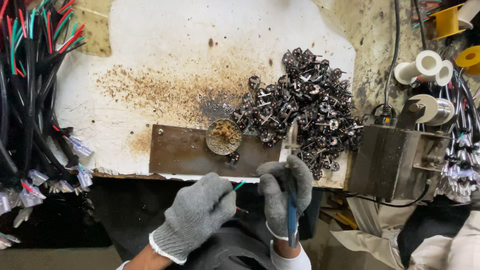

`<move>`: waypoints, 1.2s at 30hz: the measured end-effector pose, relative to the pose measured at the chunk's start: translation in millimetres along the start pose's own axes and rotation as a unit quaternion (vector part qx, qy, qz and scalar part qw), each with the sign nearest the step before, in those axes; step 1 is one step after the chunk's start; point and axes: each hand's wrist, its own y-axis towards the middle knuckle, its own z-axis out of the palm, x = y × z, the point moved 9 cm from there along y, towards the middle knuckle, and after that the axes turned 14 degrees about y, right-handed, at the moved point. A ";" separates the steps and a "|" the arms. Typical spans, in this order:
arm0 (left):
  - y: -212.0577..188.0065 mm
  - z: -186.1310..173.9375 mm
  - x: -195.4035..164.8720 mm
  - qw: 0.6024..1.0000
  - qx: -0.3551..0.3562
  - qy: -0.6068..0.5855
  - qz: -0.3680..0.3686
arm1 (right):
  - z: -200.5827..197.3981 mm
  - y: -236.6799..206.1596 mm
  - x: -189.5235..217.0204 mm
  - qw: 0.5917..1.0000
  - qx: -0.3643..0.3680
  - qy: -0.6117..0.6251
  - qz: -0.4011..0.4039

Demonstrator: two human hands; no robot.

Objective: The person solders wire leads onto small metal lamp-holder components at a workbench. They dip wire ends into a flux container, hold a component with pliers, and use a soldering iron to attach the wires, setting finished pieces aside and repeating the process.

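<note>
1. Gloved, the left hand is clenched on thin green and red wires; the right hand grips a blue-handled soldering iron.
2. Wire ends poke out just past the left fingers, beside the right glove.
3. Risk: the iron tip could scorch a glove or slip off the wire, since both hands crowd together.
4. A flux tin and a pile of small black parts lie near ahead.

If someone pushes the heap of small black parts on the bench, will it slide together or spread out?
The heap of small black parts would probably spread, since the pieces lie loose and piled. Their thin metal pins stick out at all angles, so some may hook together and drag in clumps. Each piece looks small and light, so stray ones near the bench edge could easily fall off.
</note>
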 end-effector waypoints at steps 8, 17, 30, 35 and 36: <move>53.5 -42.9 11.0 0.986 -0.066 0.141 -0.051 | 25.6 11.7 8.5 0.972 0.088 -0.168 -0.136; 61.7 -52.8 -6.2 0.986 -0.022 0.154 -0.060 | 52.2 39.8 20.8 0.949 0.120 -0.289 -0.030; 12.8 -41.5 15.6 0.995 -0.074 0.066 -0.029 | 85.2 18.5 24.5 0.898 0.136 -0.405 -0.103; 21.0 -44.4 13.6 0.995 -0.047 0.080 -0.043 | 31.5 9.9 18.0 0.992 0.020 -0.124 -0.018; 20.9 -41.5 12.1 0.994 -0.039 0.092 -0.034 | 24.7 6.4 14.5 0.990 0.033 -0.139 -0.018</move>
